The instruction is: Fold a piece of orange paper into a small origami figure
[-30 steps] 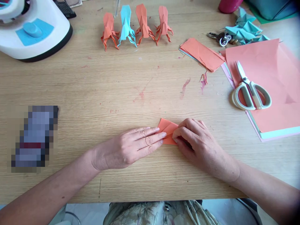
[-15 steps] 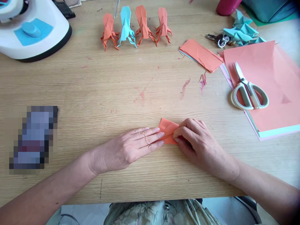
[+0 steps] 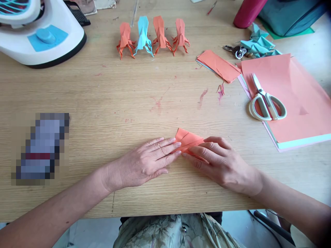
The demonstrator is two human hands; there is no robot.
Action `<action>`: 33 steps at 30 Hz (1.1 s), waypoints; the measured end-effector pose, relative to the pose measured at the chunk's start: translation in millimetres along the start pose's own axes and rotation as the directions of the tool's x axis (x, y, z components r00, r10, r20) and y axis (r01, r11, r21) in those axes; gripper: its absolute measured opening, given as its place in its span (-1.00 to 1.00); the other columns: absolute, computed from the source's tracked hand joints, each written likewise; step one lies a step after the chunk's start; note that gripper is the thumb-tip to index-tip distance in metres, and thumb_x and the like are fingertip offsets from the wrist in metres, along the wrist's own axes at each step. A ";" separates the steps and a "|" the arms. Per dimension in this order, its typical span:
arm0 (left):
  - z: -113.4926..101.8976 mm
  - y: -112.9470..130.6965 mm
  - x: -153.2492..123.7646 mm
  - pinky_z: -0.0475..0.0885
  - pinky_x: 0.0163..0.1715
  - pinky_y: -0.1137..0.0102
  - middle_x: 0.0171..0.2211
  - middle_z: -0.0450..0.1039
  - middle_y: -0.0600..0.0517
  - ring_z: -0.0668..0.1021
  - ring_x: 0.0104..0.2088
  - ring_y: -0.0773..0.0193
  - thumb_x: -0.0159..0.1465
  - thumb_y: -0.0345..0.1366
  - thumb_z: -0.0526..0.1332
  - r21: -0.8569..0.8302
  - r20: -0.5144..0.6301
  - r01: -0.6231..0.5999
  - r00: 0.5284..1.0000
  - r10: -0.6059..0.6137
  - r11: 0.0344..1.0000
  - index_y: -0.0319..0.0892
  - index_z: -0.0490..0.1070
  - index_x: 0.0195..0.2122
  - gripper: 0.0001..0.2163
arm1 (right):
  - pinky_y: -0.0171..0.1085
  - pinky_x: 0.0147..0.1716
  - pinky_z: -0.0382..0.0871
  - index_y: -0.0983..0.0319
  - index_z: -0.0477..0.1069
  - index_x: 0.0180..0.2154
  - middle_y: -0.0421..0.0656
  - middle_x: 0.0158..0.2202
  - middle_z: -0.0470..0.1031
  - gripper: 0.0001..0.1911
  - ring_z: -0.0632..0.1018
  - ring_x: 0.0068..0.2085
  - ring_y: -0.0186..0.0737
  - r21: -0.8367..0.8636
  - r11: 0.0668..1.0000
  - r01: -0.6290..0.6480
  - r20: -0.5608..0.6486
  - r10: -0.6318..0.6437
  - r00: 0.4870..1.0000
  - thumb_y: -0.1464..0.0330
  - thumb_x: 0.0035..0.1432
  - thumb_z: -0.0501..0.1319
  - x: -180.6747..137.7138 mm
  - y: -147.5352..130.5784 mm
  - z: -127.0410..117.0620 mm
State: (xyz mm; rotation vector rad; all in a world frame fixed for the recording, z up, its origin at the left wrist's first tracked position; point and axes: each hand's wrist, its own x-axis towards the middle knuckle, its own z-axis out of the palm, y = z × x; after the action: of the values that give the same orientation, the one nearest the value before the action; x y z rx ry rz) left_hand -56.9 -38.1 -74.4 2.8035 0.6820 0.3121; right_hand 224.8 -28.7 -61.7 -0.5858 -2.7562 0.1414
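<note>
A small folded piece of orange paper (image 3: 188, 139) lies flat on the wooden table (image 3: 103, 100) near its front edge. My left hand (image 3: 147, 162) lies flat with its fingers stretched out, and the fingertips press the paper's left end. My right hand (image 3: 219, 163) covers the paper's right part, its fingers extended leftward along the lower edge and pressing on the fold. Most of the paper's right half is hidden under that hand.
Several folded paper figures (image 3: 152, 36), orange and one blue, stand in a row at the back. Scissors (image 3: 266, 101) rest on orange sheets (image 3: 297, 93) at right, beside cut orange pieces (image 3: 218, 65), keys (image 3: 236, 51) and blue folded paper (image 3: 257, 43). A white device (image 3: 43, 34) sits back left.
My right hand's fingers have flattened and slid left along the paper's lower edge. The camera view shifted slightly; my left hand stays pressed on the paper.
</note>
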 end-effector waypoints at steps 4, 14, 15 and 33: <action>-1.7 1.4 0.5 0.23 0.33 0.13 0.34 0.19 -0.19 0.23 0.36 0.05 0.42 -0.31 0.11 0.003 0.011 0.004 1.000 -0.004 1.000 -0.31 0.19 0.31 -0.55 | -0.02 0.03 0.31 0.27 0.48 0.03 -0.03 0.01 0.52 -0.69 0.47 -0.05 -0.09 -0.042 0.999 0.014 0.085 -0.011 0.996 0.53 0.35 0.07 -1.9 -2.0 -5.3; -1.0 6.8 1.9 0.24 0.32 0.14 0.32 0.24 -0.19 0.26 0.35 0.04 0.37 -0.31 0.20 0.028 -0.007 0.032 0.999 -0.032 0.999 -0.28 0.18 0.32 -0.49 | 0.01 -0.01 0.39 0.31 0.50 -0.08 0.02 0.00 0.51 -0.73 0.48 -0.07 -0.05 -0.063 0.995 -0.071 0.048 0.074 0.996 0.55 0.35 0.06 -7.2 -9.3 -3.7; -1.0 7.1 1.9 0.24 0.32 0.13 0.31 0.25 -0.19 0.27 0.34 0.04 0.37 -0.31 0.20 0.029 -0.009 0.035 0.999 -0.035 0.999 -0.27 0.19 0.32 -0.50 | 0.00 -0.03 0.39 0.32 0.49 -0.06 0.03 0.00 0.51 -0.73 0.48 -0.08 -0.06 -0.050 0.995 -0.085 0.048 0.087 0.995 0.56 0.35 0.06 -8.6 -9.9 -4.5; 6.8 11.4 2.4 0.25 0.29 0.06 0.31 0.25 -0.17 0.26 0.34 0.00 0.38 -0.17 0.17 0.049 -0.038 0.078 0.996 -0.076 0.996 -0.19 0.18 0.33 -0.48 | -0.03 -0.09 0.35 0.44 0.39 0.08 0.11 0.00 0.47 -0.65 0.44 -0.10 0.00 -0.099 0.966 -0.240 0.034 0.244 0.969 0.58 0.32 0.02 -28.9 -26.3 -1.7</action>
State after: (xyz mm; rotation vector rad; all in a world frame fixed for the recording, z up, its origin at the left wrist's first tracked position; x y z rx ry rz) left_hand -48.2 -48.0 -77.3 2.8165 0.8155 0.3369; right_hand 240.4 -64.5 -64.2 -0.9561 -2.7374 0.0813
